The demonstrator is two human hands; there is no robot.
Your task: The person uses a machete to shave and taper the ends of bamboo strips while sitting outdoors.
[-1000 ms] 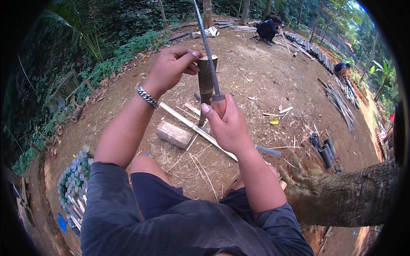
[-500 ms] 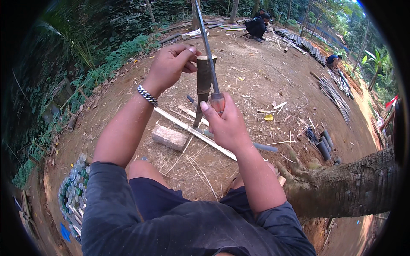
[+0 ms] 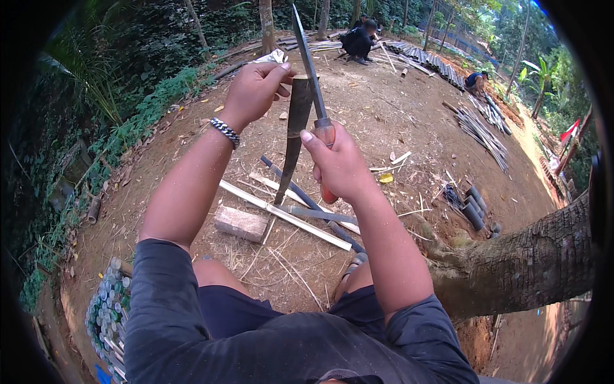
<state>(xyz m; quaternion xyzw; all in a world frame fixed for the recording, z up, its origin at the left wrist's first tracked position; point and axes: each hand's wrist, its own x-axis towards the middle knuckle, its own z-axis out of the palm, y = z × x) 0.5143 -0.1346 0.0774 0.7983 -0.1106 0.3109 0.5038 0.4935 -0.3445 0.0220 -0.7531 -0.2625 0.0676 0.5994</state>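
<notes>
My left hand (image 3: 257,96) pinches the upper left edge of a dark bamboo strip (image 3: 297,115) with thumb and fingers. The strip stands nearly upright and leans a little, its narrow foot down by a pale split stick (image 3: 288,216) on the ground. In my right hand (image 3: 342,163) is a long knife (image 3: 307,61), gripped by its reddish-brown wooden handle, its blade pointing up. The blade runs along the strip's upper right edge; whether it touches I cannot tell. Another long flat grey blade-like piece (image 3: 318,214) lies on the ground below my right hand.
A wooden block (image 3: 241,222) and a dark pole (image 3: 300,192) lie before me. A tree trunk (image 3: 518,269) stands close on the right, near short dark tubes (image 3: 473,214). Two people (image 3: 358,42) (image 3: 476,82) crouch farther off beside bamboo piles (image 3: 480,136). Plastic bottles (image 3: 105,307) are heaped at left.
My view has shifted, so the ground and far people sit farther left. The bamboo strip leans slightly more and shows turned. My right hand with the knife has risen a little along it.
</notes>
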